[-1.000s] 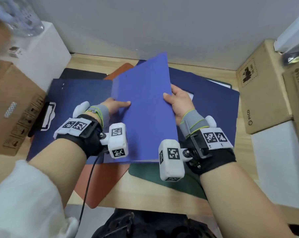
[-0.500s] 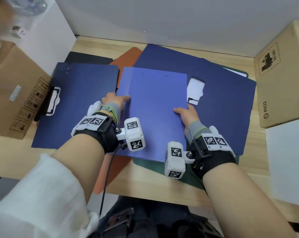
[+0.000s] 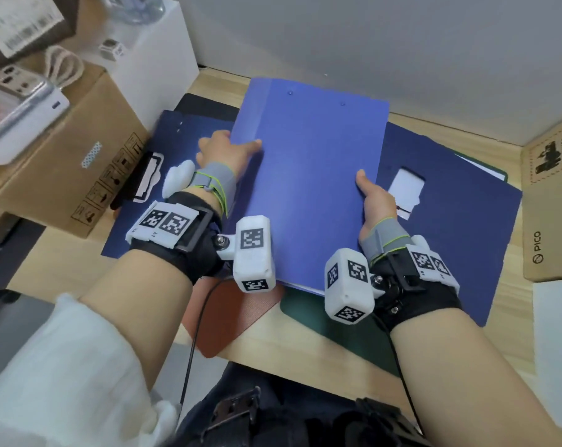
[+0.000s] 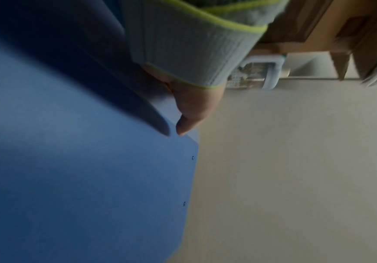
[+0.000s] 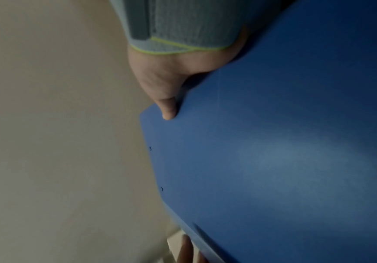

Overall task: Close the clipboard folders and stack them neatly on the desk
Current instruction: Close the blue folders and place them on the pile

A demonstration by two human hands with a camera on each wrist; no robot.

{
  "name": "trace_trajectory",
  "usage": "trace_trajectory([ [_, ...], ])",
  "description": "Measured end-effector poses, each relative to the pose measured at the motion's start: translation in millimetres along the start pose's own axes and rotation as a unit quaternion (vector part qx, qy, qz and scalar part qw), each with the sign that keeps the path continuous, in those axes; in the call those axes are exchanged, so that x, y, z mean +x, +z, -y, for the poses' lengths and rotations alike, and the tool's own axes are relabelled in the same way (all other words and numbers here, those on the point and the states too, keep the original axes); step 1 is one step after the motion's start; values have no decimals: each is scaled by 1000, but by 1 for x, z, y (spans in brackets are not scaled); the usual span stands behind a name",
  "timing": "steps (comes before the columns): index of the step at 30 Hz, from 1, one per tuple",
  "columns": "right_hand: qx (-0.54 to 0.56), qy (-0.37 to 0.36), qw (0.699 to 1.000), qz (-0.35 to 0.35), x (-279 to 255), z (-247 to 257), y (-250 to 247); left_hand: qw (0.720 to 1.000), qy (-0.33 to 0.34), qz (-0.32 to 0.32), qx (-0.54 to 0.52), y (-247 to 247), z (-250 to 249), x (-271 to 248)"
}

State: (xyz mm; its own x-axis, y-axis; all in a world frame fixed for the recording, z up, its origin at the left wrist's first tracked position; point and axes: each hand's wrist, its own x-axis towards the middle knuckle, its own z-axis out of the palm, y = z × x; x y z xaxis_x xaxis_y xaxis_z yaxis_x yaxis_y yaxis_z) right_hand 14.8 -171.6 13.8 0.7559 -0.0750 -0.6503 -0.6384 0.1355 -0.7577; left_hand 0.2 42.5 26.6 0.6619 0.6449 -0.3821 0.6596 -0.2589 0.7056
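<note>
A closed light-blue clipboard folder (image 3: 308,175) (image 4: 81,178) (image 5: 284,160) is held tilted above the desk, between both hands. My left hand (image 3: 228,153) (image 4: 185,110) grips its left edge with the thumb on top. On the right edge my right hand (image 3: 374,196) (image 5: 160,83) does the same; its fingers below are hidden. Beneath lie two open dark-blue folders: one at the left (image 3: 176,150) with its metal clip (image 3: 147,179) showing, one at the right (image 3: 460,221) with a white cut-out. An orange folder (image 3: 234,314) and a green one (image 3: 308,314) lie under them.
Cardboard boxes stand at the left (image 3: 79,150) and right (image 3: 553,204) of the wooden desk (image 3: 305,353). A white box (image 3: 153,53) is at the back left, a white sheet (image 3: 560,330) at the right edge. The grey wall runs behind.
The light-blue folder's cover was folded shut, then the closed folder was lifted off the pile and carried back and left, both hands gripping its sides.
</note>
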Motion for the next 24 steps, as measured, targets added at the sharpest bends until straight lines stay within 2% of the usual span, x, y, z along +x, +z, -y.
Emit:
trace_trajectory([
  [3,21,-1,999,40,-6,-12,44,999,-20,-32,32,-36,20,18],
  [6,15,-7,997,73,-11,-28,81,997,-69,-30,31,-61,53,43],
  [10,-39,2,993,108,-12,-46,120,993,-116,-10,25,-77,79,58],
  [13,-86,19,988,129,-13,-52,141,993,-101,27,48,-74,89,63],
  [18,-89,44,987,129,-10,-51,148,975,-75,65,198,-66,87,67],
  [24,-157,40,980,112,-1,-46,137,947,-73,55,308,-57,75,64],
])
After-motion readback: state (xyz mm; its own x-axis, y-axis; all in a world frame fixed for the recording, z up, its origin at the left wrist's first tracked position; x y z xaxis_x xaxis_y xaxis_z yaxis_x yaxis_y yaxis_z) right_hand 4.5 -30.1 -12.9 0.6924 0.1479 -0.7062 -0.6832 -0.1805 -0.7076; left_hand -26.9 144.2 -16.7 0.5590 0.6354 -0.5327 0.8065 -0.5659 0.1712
